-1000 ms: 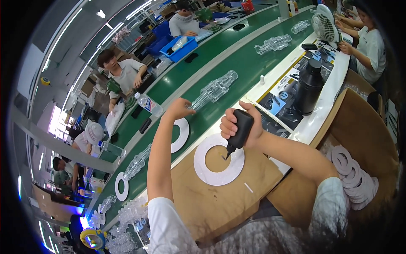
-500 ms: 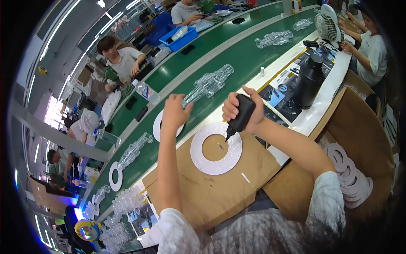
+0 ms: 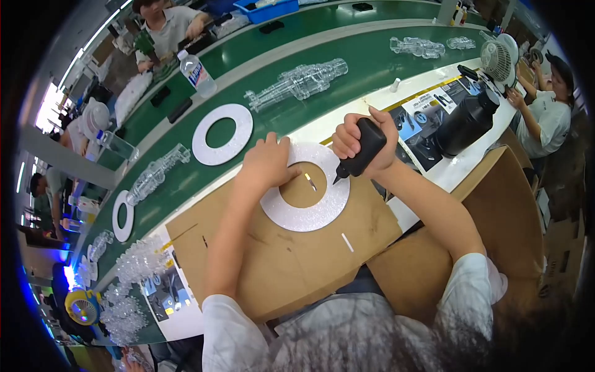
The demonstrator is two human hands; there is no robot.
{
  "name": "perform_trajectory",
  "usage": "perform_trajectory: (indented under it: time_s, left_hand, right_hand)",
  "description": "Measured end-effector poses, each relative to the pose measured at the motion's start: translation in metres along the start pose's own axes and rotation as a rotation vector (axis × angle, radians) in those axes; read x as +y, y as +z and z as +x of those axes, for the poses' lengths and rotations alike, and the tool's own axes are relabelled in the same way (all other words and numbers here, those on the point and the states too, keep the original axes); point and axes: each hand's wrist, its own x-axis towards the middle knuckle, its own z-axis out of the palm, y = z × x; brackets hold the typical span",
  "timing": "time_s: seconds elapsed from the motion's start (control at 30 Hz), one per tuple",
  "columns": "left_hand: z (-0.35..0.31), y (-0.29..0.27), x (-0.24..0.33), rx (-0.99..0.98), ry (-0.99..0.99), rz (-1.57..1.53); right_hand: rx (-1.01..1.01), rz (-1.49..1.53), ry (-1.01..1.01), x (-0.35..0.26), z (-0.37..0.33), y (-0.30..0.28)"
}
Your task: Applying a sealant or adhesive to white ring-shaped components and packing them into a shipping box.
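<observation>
A flat white ring point(image 3: 304, 218) with a speckled surface lies on a brown cardboard sheet point(image 3: 297, 266) in front of me. My left hand point(image 3: 265, 164) grips its upper left side, thumb at the inner hole and fingers toward the outer edge. In my right hand point(image 3: 379, 139) is a black squeeze bottle point(image 3: 367, 146), tilted nozzle-down. Its pointed tip is at the ring's right side; whether it touches cannot be made out. Through the ring's hole a small thin yellow-and-white piece point(image 3: 310, 181) shows on the cardboard.
On the green conveyor belt point(image 3: 186, 211) sit another white ring point(image 3: 204, 152) and clear plastic parts point(image 3: 300, 84). A large black bottle point(image 3: 468, 124) and a white fan point(image 3: 498, 59) stand at right. A cardboard box point(image 3: 502, 204) is by my right arm. Co-workers sit across and at right.
My left hand has come down from above the belt onto the ring. The right hand still holds the squeeze bottle near the ring. The whole view has shifted.
</observation>
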Motion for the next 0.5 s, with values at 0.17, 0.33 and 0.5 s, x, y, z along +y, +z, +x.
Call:
perform_trajectory:
  time_s: [0.17, 0.33, 0.5]
  left_hand:
    - [0.001, -0.002, 0.003, -0.004, -0.010, -0.019]
    - [0.003, 0.006, 0.000, 0.074, 0.005, -0.001]
    - [0.002, 0.004, 0.002, 0.066, 0.003, -0.011]
  right_hand:
    - [-0.063, -0.019, 0.094, 0.011, -0.007, 0.013]
    - [-0.081, -0.030, 0.094, 0.015, -0.010, 0.016]
    - [-0.082, -0.047, 0.115, 0.015, -0.011, 0.016]
